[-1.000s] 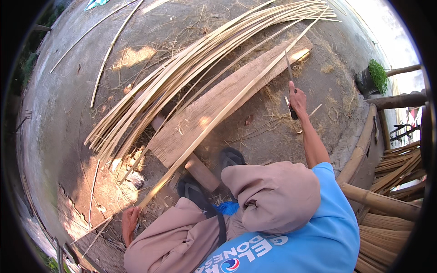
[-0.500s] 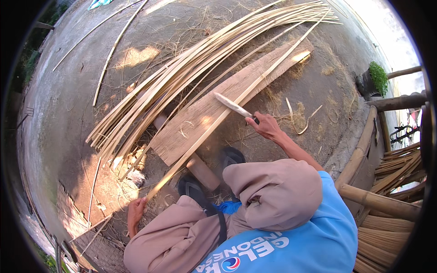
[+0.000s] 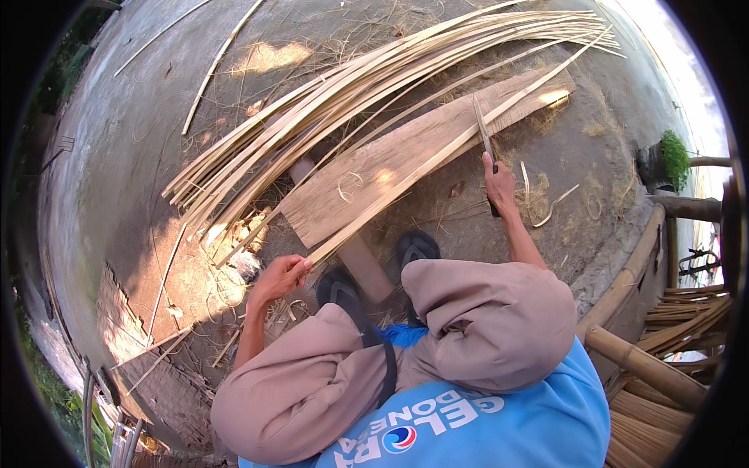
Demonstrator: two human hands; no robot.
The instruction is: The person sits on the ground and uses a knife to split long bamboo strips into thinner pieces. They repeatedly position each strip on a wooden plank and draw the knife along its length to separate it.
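My left hand [image 3: 282,277] pinches the near end of a long, pale bamboo strip [image 3: 406,183]. The strip runs away to the upper right along a flat wooden board [image 3: 328,204], its far end beyond the board. A knife [image 3: 483,129] with a dark handle is in my right hand [image 3: 501,187], fingers wrapped round it. Its long blade lies across the strip near the board's right part, pointing away from me. Whether the edge bites into the strip I cannot tell.
A bundle of bamboo strips [image 3: 312,117] lies just beyond the board. Thin shavings [image 3: 538,195] are scattered on the ground. My sandalled feet flank a wooden support [image 3: 365,269] under the board. At the right are a bamboo rail [image 3: 644,365] and more stacked strips [image 3: 655,409].
My right hand and the knife have moved right and away along the strip, the blade turning more upright. My left hand has come up and right with the strip's near end.
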